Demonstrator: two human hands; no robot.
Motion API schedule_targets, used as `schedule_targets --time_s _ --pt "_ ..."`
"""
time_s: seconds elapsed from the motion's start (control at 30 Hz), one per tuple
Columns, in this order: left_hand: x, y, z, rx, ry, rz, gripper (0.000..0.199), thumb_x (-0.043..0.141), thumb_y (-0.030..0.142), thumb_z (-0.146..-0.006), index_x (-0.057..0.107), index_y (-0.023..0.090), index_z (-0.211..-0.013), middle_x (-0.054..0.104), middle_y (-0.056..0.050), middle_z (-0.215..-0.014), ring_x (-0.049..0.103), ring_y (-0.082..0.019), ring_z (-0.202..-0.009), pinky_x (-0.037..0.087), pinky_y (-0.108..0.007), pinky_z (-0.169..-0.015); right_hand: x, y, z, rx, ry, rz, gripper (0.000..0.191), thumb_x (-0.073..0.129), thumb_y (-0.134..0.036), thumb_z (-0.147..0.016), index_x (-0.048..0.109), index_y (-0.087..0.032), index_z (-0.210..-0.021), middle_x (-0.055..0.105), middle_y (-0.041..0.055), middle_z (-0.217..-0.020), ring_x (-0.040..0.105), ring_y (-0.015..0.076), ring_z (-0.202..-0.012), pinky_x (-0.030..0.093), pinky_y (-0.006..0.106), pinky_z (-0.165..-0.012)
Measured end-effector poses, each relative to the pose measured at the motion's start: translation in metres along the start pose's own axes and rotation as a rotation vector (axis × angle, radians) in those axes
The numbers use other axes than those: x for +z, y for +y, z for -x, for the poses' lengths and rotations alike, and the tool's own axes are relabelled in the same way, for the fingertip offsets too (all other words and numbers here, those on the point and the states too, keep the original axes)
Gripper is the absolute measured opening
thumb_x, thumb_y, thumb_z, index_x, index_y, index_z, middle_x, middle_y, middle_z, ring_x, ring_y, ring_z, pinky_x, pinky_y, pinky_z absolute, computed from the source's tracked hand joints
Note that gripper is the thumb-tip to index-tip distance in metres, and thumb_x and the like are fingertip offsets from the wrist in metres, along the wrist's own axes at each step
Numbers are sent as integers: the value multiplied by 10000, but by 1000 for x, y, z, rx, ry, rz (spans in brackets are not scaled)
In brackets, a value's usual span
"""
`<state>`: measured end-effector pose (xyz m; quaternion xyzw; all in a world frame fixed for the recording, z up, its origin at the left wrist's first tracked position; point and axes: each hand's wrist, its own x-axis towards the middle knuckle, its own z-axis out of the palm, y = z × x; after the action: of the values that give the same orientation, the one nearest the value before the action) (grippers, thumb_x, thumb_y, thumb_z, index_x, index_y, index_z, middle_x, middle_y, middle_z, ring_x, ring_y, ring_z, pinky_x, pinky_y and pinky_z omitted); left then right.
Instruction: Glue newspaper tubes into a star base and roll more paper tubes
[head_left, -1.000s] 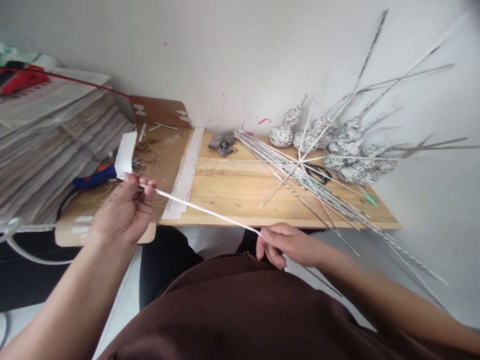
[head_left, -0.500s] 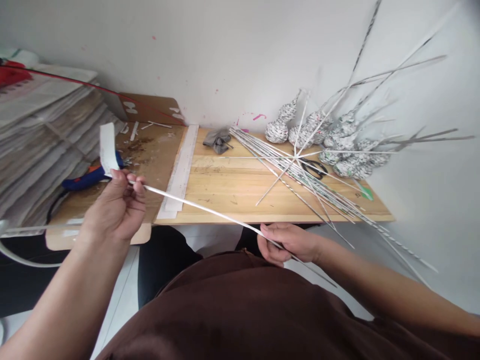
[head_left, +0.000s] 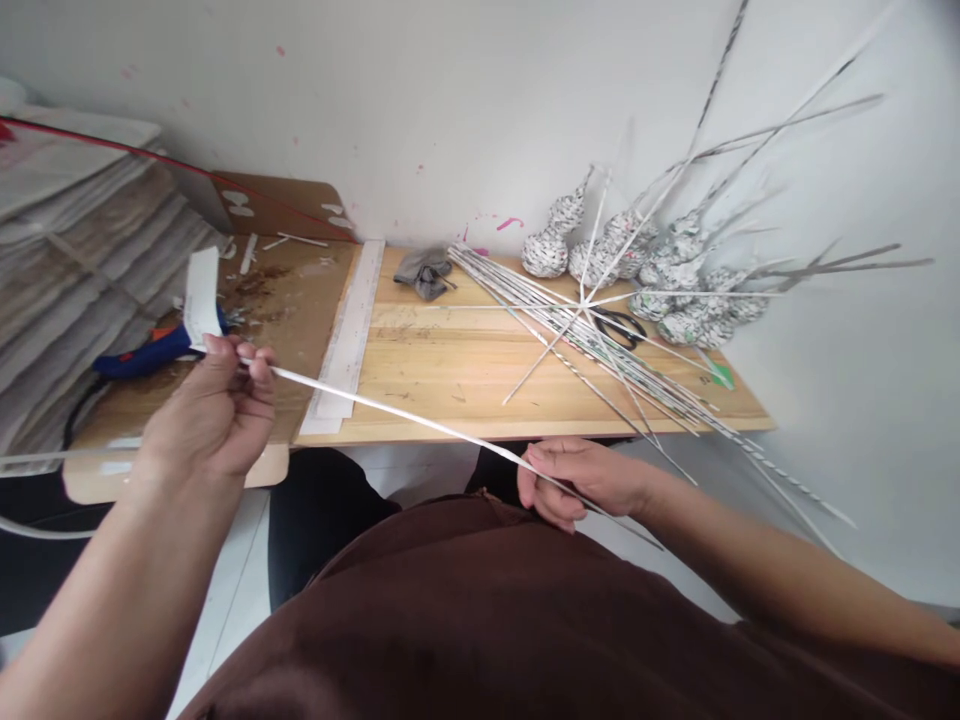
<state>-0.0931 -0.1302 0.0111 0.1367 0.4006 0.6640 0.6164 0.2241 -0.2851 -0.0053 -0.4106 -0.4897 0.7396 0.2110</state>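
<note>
A thin white paper tube (head_left: 397,413) stretches between my two hands over the front edge of the table. My left hand (head_left: 217,405) pinches its left end, where a flat strip of white paper (head_left: 202,295) sticks up, not rolled. My right hand (head_left: 574,482) is closed round the tube's right part, which runs on past the fingers as a thin grey tip. Just behind my left hand lies a blue glue gun (head_left: 146,355), partly covered by the strip. Across the table a star of crossed paper tubes (head_left: 583,304) rests on a bundle of loose paper tubes (head_left: 517,300).
Several woven paper gourd shapes (head_left: 545,254) stand against the wall, with long tubes poking out. Black-handled scissors (head_left: 621,327) lie under the star. A grey cloth (head_left: 424,272), white paper strips (head_left: 341,350) and a cardboard sheet (head_left: 289,320) cover parts of the table. Stacked paper (head_left: 90,230) rises at left.
The view has shifted slightly, so the table and its things sit a little further left and higher. Both hands keep their hold on the paper tube, with little change between them.
</note>
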Motion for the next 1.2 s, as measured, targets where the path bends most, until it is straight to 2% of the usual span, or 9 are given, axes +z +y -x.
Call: schedule_targets --time_s 0.1,0.2,0.27,0.37,0.43,0.63,0.87,1.07,1.2 --pt "0 -4 3 3 1 -11 269 407 174 -968 562 107 -759 590 21 -594 628 -55 -569 541 -84 -519 8 -8 -3 -38 218 331 430 396 -507 -959 627 -146 -980 562 0 -609 514 124 -563 401 258 -602" --pt "-1 -5 5 3 -4 -14 274 394 162 -972 557 111 -757 590 23 -591 626 -54 -577 541 -85 -524 13 -14 -6 -137 413 639 334 509 -466 -921 653 -165 -912 619 41 -770 537 138 -695 390 257 -661" --pt "-3 -4 5 4 -16 -6 265 401 164 -969 561 110 -765 589 24 -590 623 -55 -571 543 -88 -524 12 -12 -8 -92 334 505 378 441 -457 -953 656 -156 -876 588 19 -654 517 122 -600 390 253 -619" --pt "-5 -3 2 -4 -51 12 252 420 175 -962 567 107 -769 585 24 -593 624 -56 -568 542 -83 -528 7 -6 -12 29 55 24 424 386 -440 -973 642 -133 -834 439 -51 -433 440 103 -409 378 242 -500" --pt "-5 -3 1 -9 -62 26 257 424 185 -962 565 112 -759 580 28 -593 622 -52 -566 539 -77 -527 5 -3 -14 43 -31 -182 404 418 -437 -959 640 -124 -834 427 -60 -407 451 109 -383 379 241 -465" --pt "-3 -4 4 -18 -41 38 254 429 178 -961 570 111 -760 592 19 -604 628 -60 -577 549 -89 -530 7 -4 -22 78 42 -180 405 494 -491 -921 631 -125 -815 582 -9 -491 515 96 -423 373 210 -452" --pt "-4 -2 3 -26 -59 37 260 432 197 -959 571 109 -758 586 17 -605 627 -60 -588 545 -83 -524 9 -2 -25 70 36 -231 382 572 -472 -877 627 -120 -739 570 -15 -471 505 82 -418 369 197 -445" --pt "-5 -3 1 -31 -83 49 255 424 197 -963 569 110 -772 593 20 -594 629 -65 -586 545 -85 -527 8 -1 -26 180 35 -264 401 626 -517 -819 618 -127 -728 593 -7 -499 525 82 -399 328 156 -337" --pt "-4 -3 2 -22 -96 42 265 419 191 -963 572 107 -765 594 17 -602 626 -61 -584 547 -86 -529 8 2 -28 174 33 -274 386 640 -491 -818 582 -134 -681 580 -15 -488 510 70 -391 306 144 -323"
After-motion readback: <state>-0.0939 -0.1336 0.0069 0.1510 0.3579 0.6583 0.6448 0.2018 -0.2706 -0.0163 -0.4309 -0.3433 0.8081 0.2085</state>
